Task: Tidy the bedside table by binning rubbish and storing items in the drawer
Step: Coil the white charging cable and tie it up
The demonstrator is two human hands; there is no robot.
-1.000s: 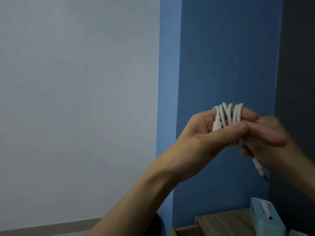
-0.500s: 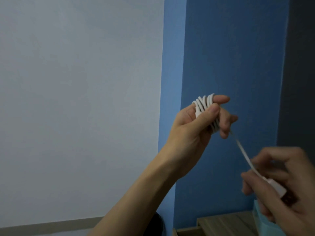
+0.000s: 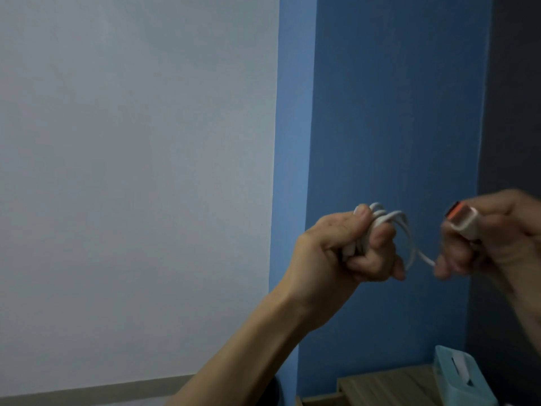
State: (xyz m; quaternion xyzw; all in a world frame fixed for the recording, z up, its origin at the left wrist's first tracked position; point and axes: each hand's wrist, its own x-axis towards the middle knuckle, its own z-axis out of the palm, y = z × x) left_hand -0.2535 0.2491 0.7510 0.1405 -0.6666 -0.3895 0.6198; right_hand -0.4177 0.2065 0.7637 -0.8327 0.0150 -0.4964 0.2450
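A white charging cable (image 3: 407, 230) is held up in front of the blue wall. My left hand (image 3: 348, 247) is closed around its coiled loops. My right hand (image 3: 494, 238), blurred, pinches the cable's free end, where a white plug with an orange tip (image 3: 462, 219) points up and left. A short slack loop of cable hangs between the two hands. The bedside table (image 3: 386, 388), light wood, shows only at the bottom right, well below both hands.
A teal tissue box (image 3: 462, 379) stands on the table at the bottom right. A white wall fills the left half, a blue wall the middle, a dark panel the right edge.
My right hand swung down and away from the coil, then came back up level with the left hand, holding the plug end. The left hand turned and closed tighter on the coil.
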